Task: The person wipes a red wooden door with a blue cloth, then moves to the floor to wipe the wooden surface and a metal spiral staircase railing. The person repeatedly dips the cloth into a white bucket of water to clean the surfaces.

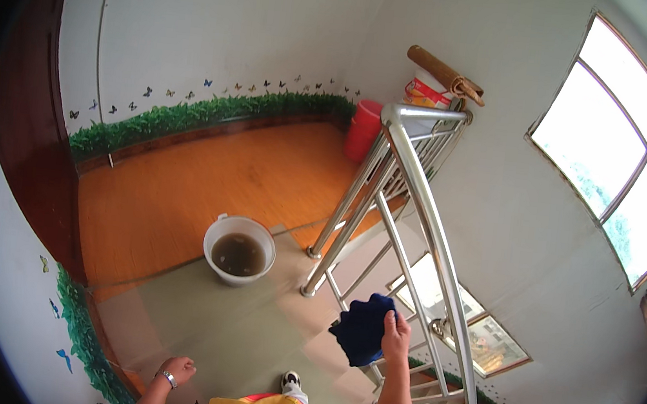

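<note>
My right hand grips a dark blue cloth, whose wavy edge spreads out to the left of my thumb. Behind the cloth runs the stainless steel stair railing. My left hand, below a metal wristwatch, hangs low on the left with its fingers curled in and nothing visible in it. Ahead on the landing, apart from both hands, stands a white plastic bucket part full of murky brownish water.
Stairs drop away beyond the railing on the right. A red bucket stands in the far corner, near a white paint pail under a rolled mat. A dark brown door is at left; a window at right.
</note>
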Demonstrator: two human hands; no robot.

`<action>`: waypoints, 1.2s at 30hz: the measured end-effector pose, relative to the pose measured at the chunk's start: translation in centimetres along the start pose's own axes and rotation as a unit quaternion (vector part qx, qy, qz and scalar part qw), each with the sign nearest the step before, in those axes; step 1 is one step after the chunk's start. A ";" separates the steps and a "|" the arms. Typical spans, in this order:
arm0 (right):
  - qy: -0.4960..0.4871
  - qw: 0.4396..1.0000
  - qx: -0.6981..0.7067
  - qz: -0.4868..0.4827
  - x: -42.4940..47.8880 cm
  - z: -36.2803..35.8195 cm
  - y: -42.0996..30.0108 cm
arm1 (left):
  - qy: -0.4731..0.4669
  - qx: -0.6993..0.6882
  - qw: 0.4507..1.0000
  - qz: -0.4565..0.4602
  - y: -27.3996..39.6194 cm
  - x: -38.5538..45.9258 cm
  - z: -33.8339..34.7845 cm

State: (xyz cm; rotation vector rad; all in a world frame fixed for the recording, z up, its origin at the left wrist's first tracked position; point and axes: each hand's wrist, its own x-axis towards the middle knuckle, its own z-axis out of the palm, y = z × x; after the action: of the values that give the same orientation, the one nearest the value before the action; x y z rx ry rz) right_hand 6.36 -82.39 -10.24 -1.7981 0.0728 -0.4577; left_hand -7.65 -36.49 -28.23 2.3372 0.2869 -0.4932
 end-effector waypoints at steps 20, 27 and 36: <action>0.058 0.852 -0.446 -0.268 34.9 13.7 -16.5 | -0.200 -0.092 0.972 0.087 10.5 11.2 10.8; 0.106 0.843 -0.475 -0.231 31.2 8.1 -9.5 | -0.176 0.025 0.984 0.023 14.2 12.7 7.6; 0.163 0.863 -0.477 -0.043 20.6 -6.0 0.9 | -0.190 0.075 0.978 0.043 16.5 13.6 5.8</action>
State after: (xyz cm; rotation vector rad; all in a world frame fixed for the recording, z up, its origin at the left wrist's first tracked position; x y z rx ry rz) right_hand 23.45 -94.02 -4.31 -2.6789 0.5374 -0.8926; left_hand 8.66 -51.47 -27.92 2.3267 -0.0331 -0.9290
